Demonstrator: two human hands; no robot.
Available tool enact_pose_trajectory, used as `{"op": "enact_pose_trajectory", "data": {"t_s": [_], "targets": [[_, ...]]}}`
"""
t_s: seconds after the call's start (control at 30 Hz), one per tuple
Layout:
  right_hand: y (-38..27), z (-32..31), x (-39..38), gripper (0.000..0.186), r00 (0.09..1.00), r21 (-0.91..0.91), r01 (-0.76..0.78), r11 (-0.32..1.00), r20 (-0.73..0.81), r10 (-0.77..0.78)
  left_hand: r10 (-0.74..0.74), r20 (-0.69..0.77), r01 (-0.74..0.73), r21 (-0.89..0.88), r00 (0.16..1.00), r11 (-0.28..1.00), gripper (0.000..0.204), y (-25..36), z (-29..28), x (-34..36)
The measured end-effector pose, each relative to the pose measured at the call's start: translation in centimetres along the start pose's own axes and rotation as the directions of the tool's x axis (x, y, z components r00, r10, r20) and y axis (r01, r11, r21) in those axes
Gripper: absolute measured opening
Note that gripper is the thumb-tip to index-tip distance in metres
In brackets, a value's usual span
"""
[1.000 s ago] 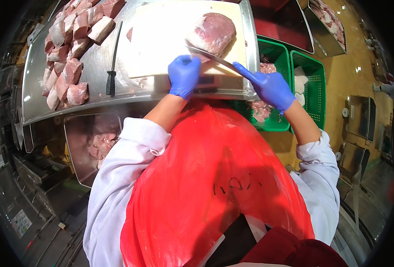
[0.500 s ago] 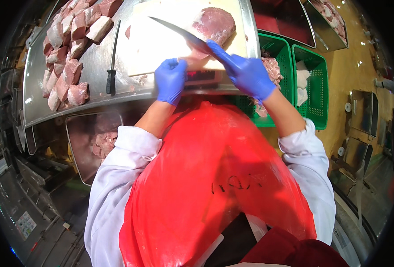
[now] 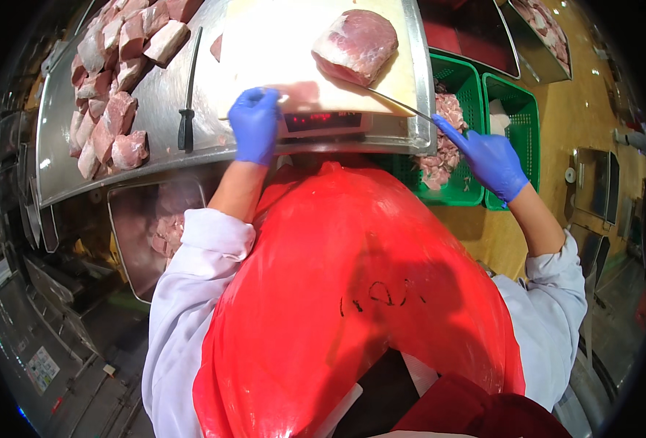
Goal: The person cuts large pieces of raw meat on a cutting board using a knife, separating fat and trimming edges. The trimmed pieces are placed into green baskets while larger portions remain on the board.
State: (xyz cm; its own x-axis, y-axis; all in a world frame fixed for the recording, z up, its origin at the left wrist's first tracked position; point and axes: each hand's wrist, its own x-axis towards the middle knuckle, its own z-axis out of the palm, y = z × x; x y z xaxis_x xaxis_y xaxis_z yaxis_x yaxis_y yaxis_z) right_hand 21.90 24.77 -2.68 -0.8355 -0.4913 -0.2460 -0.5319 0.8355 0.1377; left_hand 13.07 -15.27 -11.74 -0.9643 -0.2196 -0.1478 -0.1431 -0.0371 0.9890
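My left hand (image 3: 255, 125) is closed over the near edge of the white cutting board (image 3: 261, 51). A thin, blurred pink scrap of meat (image 3: 304, 93) trails from its fingertips. My right hand (image 3: 494, 164) grips a knife (image 3: 399, 104), out to the right over the green baskets. The long blade points up and left across the board's near right corner, its tip close to a large piece of meat (image 3: 357, 45). That rounded pink piece rests on the right part of the board, apart from both hands.
Many cut meat chunks (image 3: 118, 113) lie on the steel table (image 3: 56, 150) at left, beside a sharpening steel (image 3: 189, 91). A scale with a red display (image 3: 323, 120) sits at the board's near edge. Green baskets (image 3: 472, 193) with trimmings stand right; a steel tub (image 3: 129, 255) is below left.
My right hand has swung the knife away to the right, off the meat. My left hand has shifted slightly left with the scrap. The large piece now sits slightly farther right.
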Motion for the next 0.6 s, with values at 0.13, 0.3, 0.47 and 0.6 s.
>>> {"op": "enact_pose_trajectory", "data": {"t_s": [0.13,0.3,0.47,0.6], "targets": [[1.2,3.3,-3.7,0.079,0.986,0.317,-0.013,0.948,-0.155,0.065,0.227,0.085,-0.219,-0.098,0.970,0.971,0.008,3.7,-1.3,1.0],[-1.7,5.5,-5.6,0.073,0.835,0.784,-0.107,0.611,-0.262,0.483,0.445,0.340,-0.408,-0.178,0.829,0.895,0.015,10.5,5.9,1.0],[-4.8,7.2,-6.4,0.075,0.647,0.963,-0.098,0.249,-0.129,0.752,0.260,0.720,-0.544,0.192,0.644,0.817,0.027,14.3,15.7,-0.8],[-7.4,9.2,-9.2,0.074,0.534,0.998,-0.028,0.063,-0.038,0.845,0.139,0.760,-0.771,0.635,0.635,0.052,0.086,10.0,17.5,1.9]]}}
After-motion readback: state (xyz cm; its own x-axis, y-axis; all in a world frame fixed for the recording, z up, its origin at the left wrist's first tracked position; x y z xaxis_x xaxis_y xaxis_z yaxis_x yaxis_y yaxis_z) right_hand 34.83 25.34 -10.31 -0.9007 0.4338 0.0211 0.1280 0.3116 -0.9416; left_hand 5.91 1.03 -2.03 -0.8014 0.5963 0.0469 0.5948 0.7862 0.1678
